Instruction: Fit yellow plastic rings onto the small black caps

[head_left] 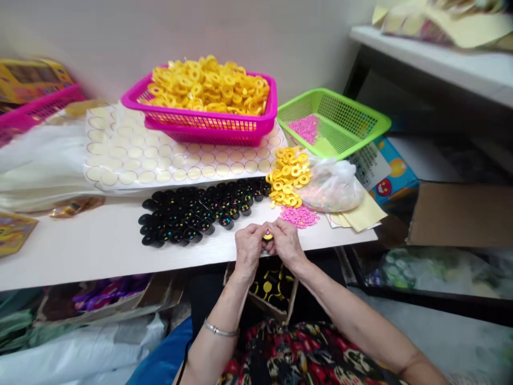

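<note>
My left hand [248, 245] and my right hand [287, 243] meet at the table's front edge. Between their fingertips is a small round yellow piece [268, 236] with a pink spot in its middle; both hands are closed on it, and the fingers hide most of it. Left of my hands stand rows of small black cups [192, 216] with coloured bits inside. Just beyond my right hand lies a pile of small pink pieces [300, 216]. Behind that is a heap of yellow rings [286, 176]. Below my hands, an open box [293, 299] holds black and yellow pieces.
A pink basket [208, 120] heaped with yellow rings rests on sticker sheets [192, 166] at the back. Right of it are a green basket [340, 104] with pink pieces and a knotted plastic bag [334, 187]. A cardboard box [460, 214] stands beyond the table's right end.
</note>
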Demonstrator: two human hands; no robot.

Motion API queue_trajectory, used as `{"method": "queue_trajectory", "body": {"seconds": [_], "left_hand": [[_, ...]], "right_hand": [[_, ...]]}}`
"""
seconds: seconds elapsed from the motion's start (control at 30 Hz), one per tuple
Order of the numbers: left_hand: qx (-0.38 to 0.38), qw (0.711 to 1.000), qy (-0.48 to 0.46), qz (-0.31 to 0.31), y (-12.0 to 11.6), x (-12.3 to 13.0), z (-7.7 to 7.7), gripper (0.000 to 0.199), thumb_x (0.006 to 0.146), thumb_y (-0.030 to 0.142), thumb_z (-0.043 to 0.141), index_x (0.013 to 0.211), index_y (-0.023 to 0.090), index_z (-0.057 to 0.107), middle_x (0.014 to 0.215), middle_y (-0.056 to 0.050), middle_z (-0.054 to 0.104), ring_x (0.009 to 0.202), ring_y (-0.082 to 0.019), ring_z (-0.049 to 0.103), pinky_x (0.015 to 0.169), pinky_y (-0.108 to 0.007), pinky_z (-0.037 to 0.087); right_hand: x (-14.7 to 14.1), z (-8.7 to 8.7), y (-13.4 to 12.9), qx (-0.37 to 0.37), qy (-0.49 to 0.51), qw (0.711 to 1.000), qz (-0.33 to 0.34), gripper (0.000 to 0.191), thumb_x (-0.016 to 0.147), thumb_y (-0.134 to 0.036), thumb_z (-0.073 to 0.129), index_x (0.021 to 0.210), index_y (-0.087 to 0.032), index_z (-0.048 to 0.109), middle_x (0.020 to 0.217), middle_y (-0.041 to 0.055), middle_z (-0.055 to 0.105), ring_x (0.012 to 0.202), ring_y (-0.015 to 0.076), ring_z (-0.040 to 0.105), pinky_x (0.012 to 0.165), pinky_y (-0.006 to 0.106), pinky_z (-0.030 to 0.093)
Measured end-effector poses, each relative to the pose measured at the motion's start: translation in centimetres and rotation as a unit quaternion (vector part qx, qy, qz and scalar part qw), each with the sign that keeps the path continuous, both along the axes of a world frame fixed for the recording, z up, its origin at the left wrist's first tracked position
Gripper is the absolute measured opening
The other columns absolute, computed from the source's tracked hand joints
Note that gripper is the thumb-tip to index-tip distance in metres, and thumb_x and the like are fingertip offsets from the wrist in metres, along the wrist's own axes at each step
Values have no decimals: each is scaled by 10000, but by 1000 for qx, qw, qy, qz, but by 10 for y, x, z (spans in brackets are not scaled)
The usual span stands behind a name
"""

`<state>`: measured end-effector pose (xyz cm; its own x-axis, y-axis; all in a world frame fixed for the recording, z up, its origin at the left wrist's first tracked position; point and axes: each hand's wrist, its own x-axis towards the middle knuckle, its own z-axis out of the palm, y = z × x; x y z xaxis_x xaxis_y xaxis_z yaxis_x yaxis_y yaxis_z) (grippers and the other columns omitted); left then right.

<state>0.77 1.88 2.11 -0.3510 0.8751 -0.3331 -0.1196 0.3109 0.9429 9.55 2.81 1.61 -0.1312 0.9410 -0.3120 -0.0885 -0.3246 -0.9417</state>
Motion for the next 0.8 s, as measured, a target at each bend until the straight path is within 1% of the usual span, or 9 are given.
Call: {"method": "queue_trajectory", "body": {"seconds": [0.07,0.17,0.23,0.3,0.4,0.5,0.57,0.7,0.8], "left_hand": [[19,1000,15,-11,-2,-3,1,361,633,454,656,623,95,619,418,47,452,373,-52,373,364,-169,291],[98,991,37,-83,-9,-9,-1,321,654,405,669,764,104,675,676,-15,580,551,-75,481,481,-177,387],[142,981,34,-125,-15,-14,-3,322,606,333,726,852,130,683,814,-25,584,626,-80,492,542,-184,411],[164,976,30,-143,-21,-18,-5,368,547,274,771,881,148,680,830,-11,563,594,-63,454,526,-182,396],[189,967,35,-166,-30,-21,-3,347,524,222,787,849,155,685,830,-3,550,573,-51,423,517,-182,378],[208,963,20,-172,-38,-21,5,328,532,205,786,839,158,680,834,-12,558,648,-83,487,572,-199,408],[221,958,14,-183,-44,-20,11,330,546,203,781,855,161,672,859,-25,567,727,-118,526,626,-224,432],[282,930,94,-218,-53,-16,22,302,597,209,758,882,175,665,875,-49,591,871,-177,531,780,-299,433],[346,898,150,-228,-55,-15,29,281,650,222,723,916,181,645,891,-65,598,929,-203,516,840,-344,416]], "right_hand": [[0,1,0,-2,13,1000,9,237,780,-398,465,681,-186,430,407,-74,465,330,104,494,306,179,371],[1,2,-3,23,37,999,-4,253,775,-409,492,686,-179,434,483,-63,497,372,93,505,342,188,401],[2,3,-10,32,69,997,-18,281,766,-425,526,681,-169,452,550,-48,518,420,84,514,386,197,435],[6,6,-20,29,115,993,-13,317,777,-464,527,713,-156,490,621,-27,543,475,86,536,447,221,476],[17,14,-37,23,178,983,29,383,813,-516,472,848,-144,556,777,31,594,575,108,586,541,272,518],[37,20,-51,20,239,969,66,392,807,-502,504,994,-164,565,970,79,597,660,128,618,597,297,526],[50,21,-57,26,263,961,76,410,780,-487,556,1055,-184,562,1047,90,581,704,139,624,614,296,525],[65,18,-63,43,262,957,113,507,654,-428,709,1085,-190,588,1088,92,587,888,184,594,695,305,522],[66,19,-64,47,269,952,142,556,588,-363,769,1090,-201,593,1079,77,606,914,188,582,721,314,516]]}}
